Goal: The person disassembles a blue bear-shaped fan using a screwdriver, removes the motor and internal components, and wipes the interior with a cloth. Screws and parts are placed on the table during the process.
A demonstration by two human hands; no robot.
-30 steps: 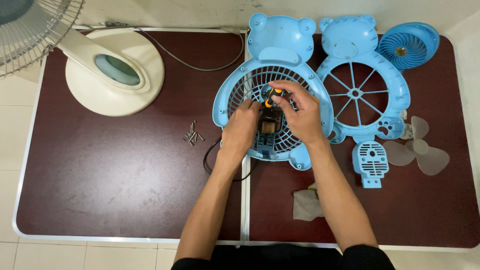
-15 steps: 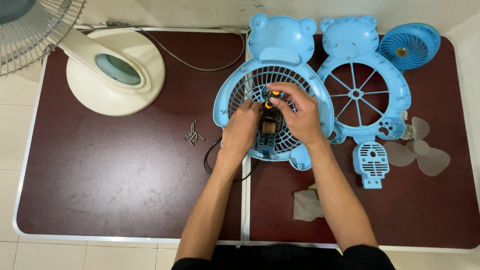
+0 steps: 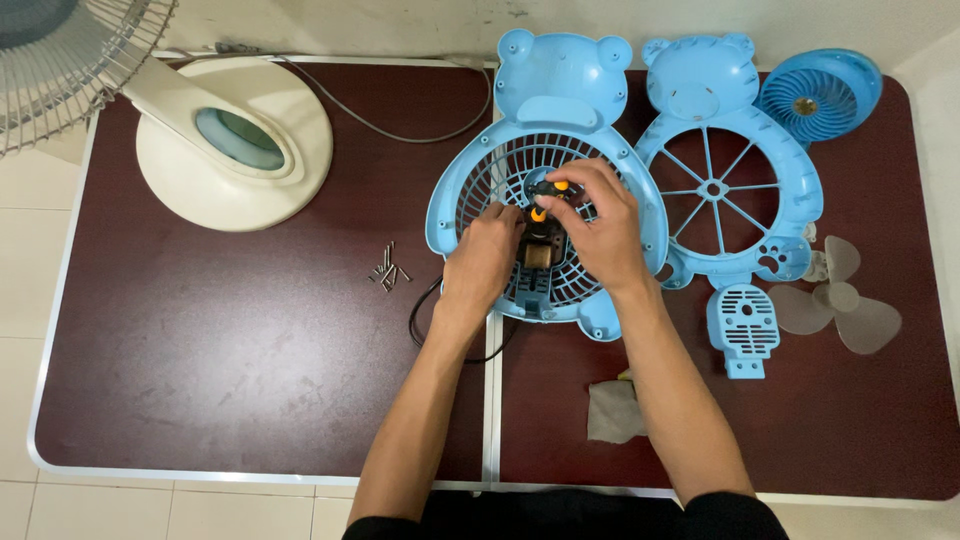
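A blue bear-shaped fan housing (image 3: 545, 110) with a round grille lies on the dark table (image 3: 220, 370). A small motor (image 3: 541, 247) sits at the grille's middle. My right hand (image 3: 595, 225) is closed on a screwdriver (image 3: 545, 200) with a black and orange handle, held upright over the motor. My left hand (image 3: 482, 262) rests on the grille just left of the motor and steadies it with its fingertips. A black cord (image 3: 425, 318) loops out from under the housing below my left wrist.
A second blue bear-shaped frame (image 3: 725, 170), a round blue fan part (image 3: 820, 95), a small blue vent cover (image 3: 744, 328) and a clear propeller (image 3: 838, 297) lie to the right. Several screws (image 3: 388, 270) lie left of the housing. A cream fan base (image 3: 235, 145) stands at the back left. A grey cloth (image 3: 615, 410) lies near the front.
Both hands stay on the motor. The right hand's fingers have shifted slightly around the screwdriver handle; nothing else has moved.
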